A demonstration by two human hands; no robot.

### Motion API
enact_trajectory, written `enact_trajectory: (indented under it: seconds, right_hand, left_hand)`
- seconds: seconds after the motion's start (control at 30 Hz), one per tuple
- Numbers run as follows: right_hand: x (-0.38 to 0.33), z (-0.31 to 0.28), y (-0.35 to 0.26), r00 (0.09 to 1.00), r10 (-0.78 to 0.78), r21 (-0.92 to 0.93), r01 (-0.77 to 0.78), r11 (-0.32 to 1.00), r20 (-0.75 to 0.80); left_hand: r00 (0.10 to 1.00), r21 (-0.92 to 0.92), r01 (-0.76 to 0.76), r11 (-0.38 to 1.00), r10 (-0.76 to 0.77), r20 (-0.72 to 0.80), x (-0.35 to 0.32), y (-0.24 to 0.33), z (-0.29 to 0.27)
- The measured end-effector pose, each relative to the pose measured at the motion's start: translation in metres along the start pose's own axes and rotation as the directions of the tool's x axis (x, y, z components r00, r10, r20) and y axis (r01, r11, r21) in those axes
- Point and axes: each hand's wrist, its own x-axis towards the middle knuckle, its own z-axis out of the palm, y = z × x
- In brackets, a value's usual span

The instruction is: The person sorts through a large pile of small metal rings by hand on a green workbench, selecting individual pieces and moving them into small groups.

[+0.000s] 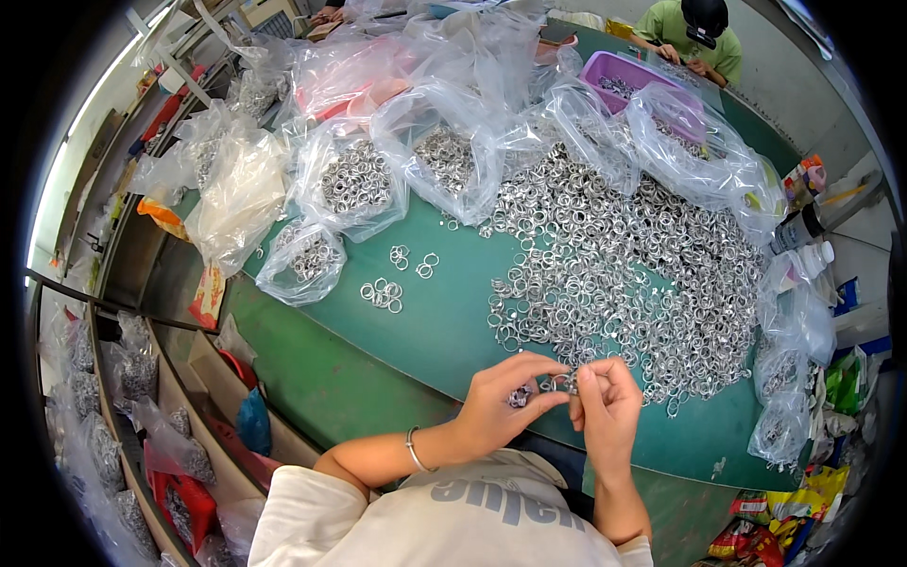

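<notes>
Close to the table's near edge, my left hand [503,403] is curled around several silver rings [520,396], which show between thumb and fingers. My right hand [607,406] meets it, thumb and fingertips pinched on a silver ring [564,382] between the two hands. Just beyond them spreads a large heap of loose silver rings [605,283]. To the left on the green table [430,326] lie three small groups: a near cluster of rings [383,295], a small group [401,256] and another small group [427,266].
Open clear plastic bags of rings [354,180] line the far side. Behind the heap stands a purple basin [605,68]. A co-worker in green [694,38] sits at the far right. Shelves with bagged parts [137,373] are at left; a plastic bottle [814,255] stands right.
</notes>
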Motion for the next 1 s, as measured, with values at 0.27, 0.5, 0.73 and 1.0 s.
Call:
enact_trajectory:
  seconds: [0.27,0.5,0.73,1.0]
  right_hand:
    - [0.001,-0.002,-0.002,0.986,0.137,0.075,-0.145,0.987,0.099]
    - [-0.004,0.000,0.003,0.996,-0.067,-0.190,0.077,0.979,0.060]
    - [-0.016,0.001,-0.005,0.986,-0.122,-0.310,0.150,0.939,0.109]
    - [-0.023,0.006,-0.003,0.954,-0.281,-0.462,0.298,0.835,0.107]
  left_hand:
    - [0.999,0.036,-0.024,0.999,0.022,0.042,0.004,-0.007,-0.003]
    - [0.994,-0.034,-0.070,0.997,0.072,0.077,0.003,-0.011,-0.005]
    - [0.996,-0.186,-0.016,0.982,0.032,0.084,-0.001,-0.011,-0.005]
    - [0.985,-0.328,0.145,0.933,-0.105,0.136,-0.001,-0.005,-0.009]
